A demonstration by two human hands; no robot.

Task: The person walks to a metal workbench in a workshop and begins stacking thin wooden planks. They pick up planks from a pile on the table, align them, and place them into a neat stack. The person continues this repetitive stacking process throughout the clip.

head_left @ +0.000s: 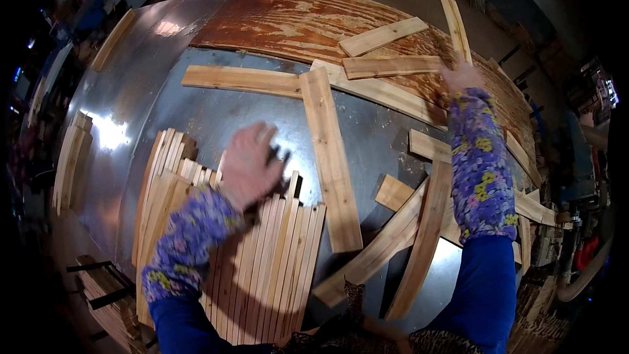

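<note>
- Here's the left hand (249, 167), a blur over the row of slats (278, 255): fingers loosely spread, nothing seen in them, and whether they touch the wood I can't tell
- Over at upper right, the right hand (462, 78), fingers at the near end of a slim board (455, 26); gripping it or just alongside, the blur won't say
- Trouble could start there: that board reaches toward the far edge of the table (223, 115), so a loose hold might let it tip over the side
- Right by those fingers, a short board (393, 67); a sideways swipe could shove it into the pale board (383, 36) just above
- Under the left wrist, slat ends stand uneven, and a dragging cuff could pull one out of line
- Centre frame, a long board (331, 157) overlaps the end of another board (242, 80); one bump might swing it round
- Lower right, crossed planks (426, 242): tug a lower one and the upper could slide
- Hidden: wood behind the right sleeve (485, 164), slats beneath the left forearm; the bottom edge crops the row, and the rim falls dark
</note>
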